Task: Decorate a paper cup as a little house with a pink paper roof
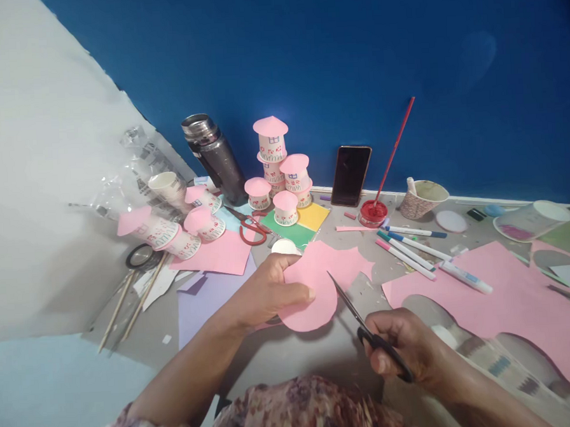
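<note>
My left hand (pixel 265 291) pinches a piece of pink paper (pixel 317 282) with a rounded lower edge, thumb on top, holding it above the grey table. My right hand (pixel 407 347) grips black-handled scissors (pixel 367 327); their blades are open and the tips reach into the pink paper's right side. A white paper cup (pixel 285 246) peeks out just behind my left hand.
Paper-cup houses with pink roofs (pixel 277 169) stand stacked at the back beside a dark flask (pixel 215 156) and a phone (pixel 350 175). Red scissors (pixel 252 228), markers (pixel 411 245), a red paint pot (pixel 373 212), a large cut pink sheet (pixel 509 297) and wooden sticks (pixel 127 304) lie around.
</note>
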A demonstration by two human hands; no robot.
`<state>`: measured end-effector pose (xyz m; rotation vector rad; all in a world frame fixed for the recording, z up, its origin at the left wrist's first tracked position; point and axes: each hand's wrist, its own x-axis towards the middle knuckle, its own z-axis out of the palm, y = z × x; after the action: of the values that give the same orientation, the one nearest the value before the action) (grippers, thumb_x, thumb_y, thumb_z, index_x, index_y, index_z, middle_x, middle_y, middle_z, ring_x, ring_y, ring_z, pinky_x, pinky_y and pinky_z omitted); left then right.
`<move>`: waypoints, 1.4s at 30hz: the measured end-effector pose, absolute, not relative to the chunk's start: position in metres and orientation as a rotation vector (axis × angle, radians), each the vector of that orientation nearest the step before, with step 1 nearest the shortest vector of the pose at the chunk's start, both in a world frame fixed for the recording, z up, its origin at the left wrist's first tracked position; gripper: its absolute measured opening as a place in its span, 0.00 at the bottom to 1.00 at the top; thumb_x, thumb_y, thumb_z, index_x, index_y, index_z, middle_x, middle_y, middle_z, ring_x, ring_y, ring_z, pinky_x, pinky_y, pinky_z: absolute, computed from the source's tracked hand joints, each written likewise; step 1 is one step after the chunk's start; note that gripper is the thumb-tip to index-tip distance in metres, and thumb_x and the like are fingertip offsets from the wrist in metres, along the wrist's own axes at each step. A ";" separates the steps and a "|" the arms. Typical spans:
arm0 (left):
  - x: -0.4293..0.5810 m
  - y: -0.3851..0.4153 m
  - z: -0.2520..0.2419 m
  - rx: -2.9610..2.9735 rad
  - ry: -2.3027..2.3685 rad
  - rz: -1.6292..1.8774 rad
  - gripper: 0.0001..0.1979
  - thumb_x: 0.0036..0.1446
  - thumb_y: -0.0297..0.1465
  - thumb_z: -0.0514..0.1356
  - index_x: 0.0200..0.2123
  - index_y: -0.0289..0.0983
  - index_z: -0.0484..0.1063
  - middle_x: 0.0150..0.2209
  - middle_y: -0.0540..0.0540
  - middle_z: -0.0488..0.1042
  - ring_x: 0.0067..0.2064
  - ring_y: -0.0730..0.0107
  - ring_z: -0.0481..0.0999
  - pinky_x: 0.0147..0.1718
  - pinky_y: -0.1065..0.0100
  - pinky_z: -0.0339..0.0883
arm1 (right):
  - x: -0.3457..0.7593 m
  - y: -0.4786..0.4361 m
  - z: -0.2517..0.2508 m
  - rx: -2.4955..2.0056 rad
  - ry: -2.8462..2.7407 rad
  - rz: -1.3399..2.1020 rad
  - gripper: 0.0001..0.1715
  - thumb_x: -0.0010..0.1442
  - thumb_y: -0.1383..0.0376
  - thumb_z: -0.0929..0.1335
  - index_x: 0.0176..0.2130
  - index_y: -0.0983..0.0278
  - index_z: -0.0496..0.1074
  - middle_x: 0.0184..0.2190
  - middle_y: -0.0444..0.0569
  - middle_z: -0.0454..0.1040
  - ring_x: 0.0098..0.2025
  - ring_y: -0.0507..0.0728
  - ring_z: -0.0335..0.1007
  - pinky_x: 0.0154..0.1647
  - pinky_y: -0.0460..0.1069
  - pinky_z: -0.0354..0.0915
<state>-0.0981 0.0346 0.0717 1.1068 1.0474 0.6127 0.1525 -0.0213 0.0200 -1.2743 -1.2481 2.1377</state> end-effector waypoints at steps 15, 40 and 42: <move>-0.105 0.034 0.068 1.149 1.053 0.549 0.08 0.46 0.32 0.69 0.30 0.35 0.77 0.22 0.51 0.72 0.24 0.70 0.70 0.25 0.69 0.62 | 0.155 -0.029 0.004 -1.229 -1.245 2.095 0.19 0.46 0.55 0.80 0.24 0.63 0.73 0.18 0.41 0.72 0.21 0.49 0.64 0.25 0.45 0.63; -0.110 0.040 0.080 1.207 1.015 0.369 0.09 0.45 0.30 0.68 0.33 0.36 0.82 0.21 0.50 0.75 0.23 0.68 0.71 0.21 0.70 0.61 | 0.156 -0.027 0.009 -1.226 -1.306 2.124 0.04 0.45 0.66 0.74 0.24 0.65 0.76 0.19 0.43 0.75 0.21 0.50 0.67 0.23 0.44 0.61; -0.111 0.040 0.080 1.171 1.030 0.457 0.09 0.42 0.29 0.69 0.32 0.36 0.82 0.21 0.50 0.75 0.22 0.68 0.71 0.20 0.70 0.61 | 0.157 -0.027 0.009 -1.229 -1.314 2.122 0.02 0.45 0.67 0.73 0.24 0.65 0.76 0.19 0.43 0.76 0.21 0.50 0.68 0.23 0.44 0.61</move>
<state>-0.1106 0.0397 0.0796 1.1708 1.0297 0.4572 0.1566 -0.0266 0.0091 -1.2292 -1.3137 2.1221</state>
